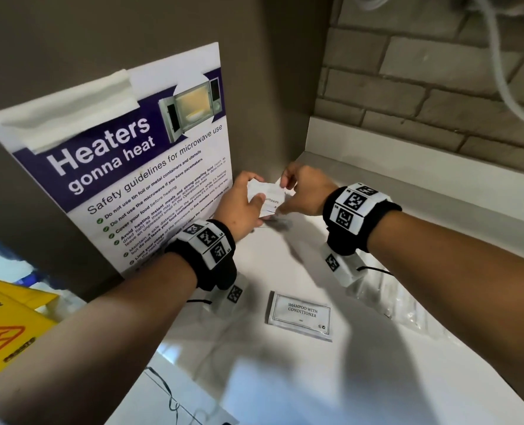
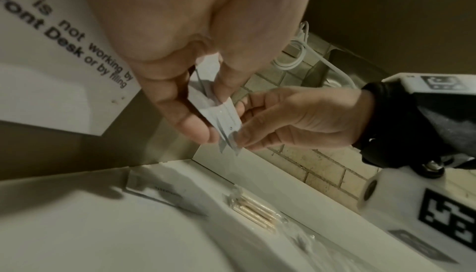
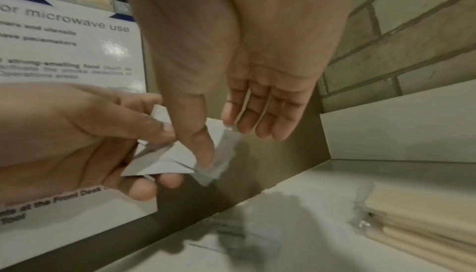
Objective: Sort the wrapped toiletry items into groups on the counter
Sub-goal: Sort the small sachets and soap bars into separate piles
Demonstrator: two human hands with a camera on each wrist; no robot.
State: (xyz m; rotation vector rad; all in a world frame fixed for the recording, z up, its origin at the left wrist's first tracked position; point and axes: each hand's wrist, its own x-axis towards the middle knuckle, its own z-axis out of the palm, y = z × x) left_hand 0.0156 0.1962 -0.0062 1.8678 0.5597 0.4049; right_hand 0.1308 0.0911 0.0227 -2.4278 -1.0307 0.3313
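Both forearms, each banded with a black strap carrying white coded tags, reach out over the white counter [image 1: 331, 378] toward its far corner. Up there, off the surface, the left hand [image 1: 242, 207] grips a small fan of thin white paper sachets [image 1: 268, 197], one printed with part of the word toothpaste, thumb on top and fingers curled beneath. Pinching the edge of one sachet between thumb and forefinger is the right hand [image 1: 303, 191], its other fingers hanging loosely straight. It looks like the sorting step of peeling one packet off the held stack; the next move, I'd judge, calls for sliding that one free without dragging its neighbours, then setting it down with its own kind. Nearer on the counter lies a flat white sachet marked shampoo with conditioner [image 1: 299, 314], well apart from the hands, and to the right sit clear plastic wrappers holding pale wooden sticks [image 2: 253, 211], close against the low white upstand. A blue-and-white laminated microwave safety poster [image 1: 126, 167] leans on the wall just left of the hands, crowding that corner, and a yellow wet-floor sign [image 1: 6, 326] stands below left, off the counter.
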